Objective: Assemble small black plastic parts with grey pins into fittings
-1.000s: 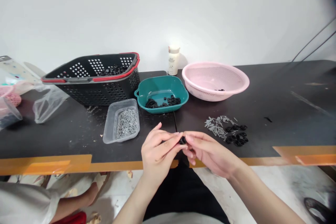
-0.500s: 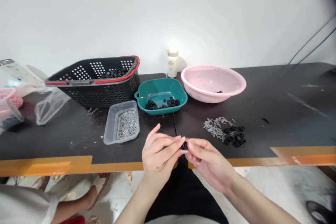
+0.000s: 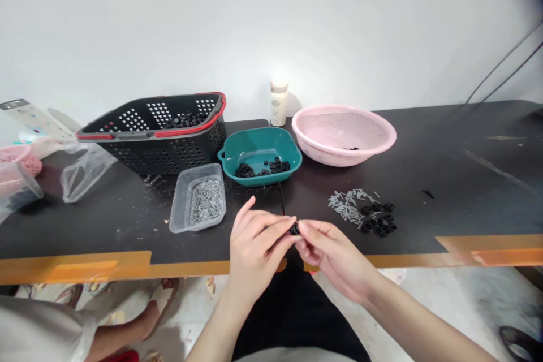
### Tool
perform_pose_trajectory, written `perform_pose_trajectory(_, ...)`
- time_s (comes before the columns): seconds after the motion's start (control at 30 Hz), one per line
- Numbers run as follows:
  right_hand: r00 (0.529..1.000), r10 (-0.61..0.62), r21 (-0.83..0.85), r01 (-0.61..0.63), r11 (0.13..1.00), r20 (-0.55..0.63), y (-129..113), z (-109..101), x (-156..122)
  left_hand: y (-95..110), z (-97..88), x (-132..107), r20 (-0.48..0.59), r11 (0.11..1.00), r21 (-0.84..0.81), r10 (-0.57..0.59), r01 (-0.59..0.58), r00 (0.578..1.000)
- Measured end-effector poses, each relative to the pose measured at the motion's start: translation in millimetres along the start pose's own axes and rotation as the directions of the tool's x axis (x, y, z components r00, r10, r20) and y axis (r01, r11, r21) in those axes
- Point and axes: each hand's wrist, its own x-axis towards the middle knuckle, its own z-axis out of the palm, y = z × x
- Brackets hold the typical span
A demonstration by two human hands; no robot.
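Between my fingertips is a small round black plastic part (image 3: 294, 229), partly covered by the fingers. My left hand (image 3: 258, 240) pinches it from the left, and my right hand (image 3: 328, 249) grips it from the right. Both hands are just above the table's front edge. To the right of them lie a loose pile of short silver pins (image 3: 348, 206) and a cluster of black round parts (image 3: 382, 225). A clear plastic tub (image 3: 180, 203) full of similar metal pins stands left of my hands. Beyond them, a teal basin (image 3: 263, 180) holds small black pieces.
A black perforated basket (image 3: 169, 153) with a red rim stands at back left. A pink colander (image 3: 343, 156) and a white bottle (image 3: 279, 104) are near the wall. A clear plastic bag (image 3: 87, 175) lies at left. Another person's leg (image 3: 123, 328) shows below the table.
Both hands still hold the black part, which has shifted slightly left and up in view. The fingers have adjusted a little around it.
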Motion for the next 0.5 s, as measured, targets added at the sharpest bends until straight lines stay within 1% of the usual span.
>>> perform_pose_trajectory(0.1,0.998,-0.003,-0.063,0.006,0.998,0.058,-4.7,-6.0,4.5,-0.4,-1.0,0.5,0.008,1.000,-0.004,-0.010,0.010,1.000)
perform_pose_trajectory(0.17,0.995,0.039,-0.068,-0.033,0.997,0.093,-4.4,-10.0,8.0,-0.9,-1.1,-1.1,0.000,1.000,-0.012,-0.003,0.003,1.000)
perform_pose_trajectory(0.27,0.992,0.102,0.013,-0.103,0.995,0.071,3.7,-13.0,11.1,-1.2,1.0,-6.2,0.001,1.000,-0.016,0.006,-0.006,1.000)
perform_pose_trajectory(0.33,0.994,0.101,0.046,-0.103,0.994,0.037,12.0,-13.6,11.0,-1.1,3.5,-12.0,0.019,1.000,-0.006,-0.001,0.002,1.000)
perform_pose_trajectory(0.43,0.998,0.065,-0.051,-0.064,0.997,0.026,20.3,-17.8,10.5,-1.2,5.3,-21.9,0.079,0.999,0.031,-0.032,0.030,0.996)
perform_pose_trajectory(0.5,0.993,0.091,-0.198,-0.075,0.977,0.073,18.7,-24.9,12.2,-2.2,0.7,-23.6,0.163,0.997,0.066,-0.036,0.026,0.986)
